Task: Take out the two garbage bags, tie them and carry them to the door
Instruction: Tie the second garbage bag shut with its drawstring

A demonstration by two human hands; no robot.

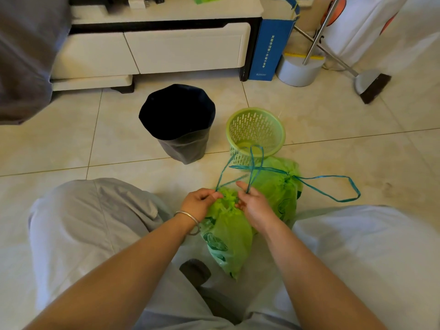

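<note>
Two green garbage bags lie on the tiled floor between my knees. The near bag (226,236) has its gathered neck between my hands. My left hand (198,202) pinches one blue drawstring (222,173) at the neck, and my right hand (253,206) holds the other strand. The far bag (277,184) lies behind, its neck cinched, with a blue drawstring loop (338,189) trailing right on the floor. A silver bangle sits on my left wrist.
A green perforated bin (256,129) stands without a bag just beyond the bags. A bin with a black liner (178,120) stands to its left. Behind are a white TV cabinet (152,51), a blue paper bag (269,48), a white cylinder base and a broom (371,84).
</note>
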